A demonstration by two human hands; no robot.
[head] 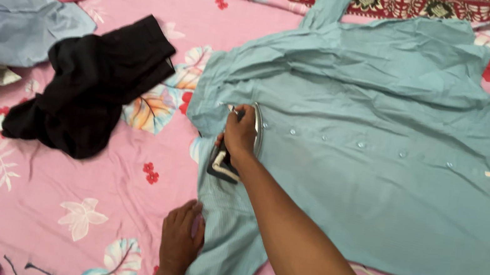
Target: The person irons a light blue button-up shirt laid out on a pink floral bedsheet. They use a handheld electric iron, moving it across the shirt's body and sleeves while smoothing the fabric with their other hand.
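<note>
Two bare hands are being used on a teal button-up shirt [382, 149] spread over the pink floral sheet [61, 195]. The right hand [239, 133] is being kept clamped around an iron [231, 154] near the shirt's left edge. The left hand [180, 239] is being pressed flat, fingers together, on the sleeve [224, 248] near the sheet's bottom edge.

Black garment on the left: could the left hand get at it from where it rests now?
Probably yes: the left hand lies flat on the shirt edge, holding nothing, and only bare pink sheet separates it from the black garment.
</note>
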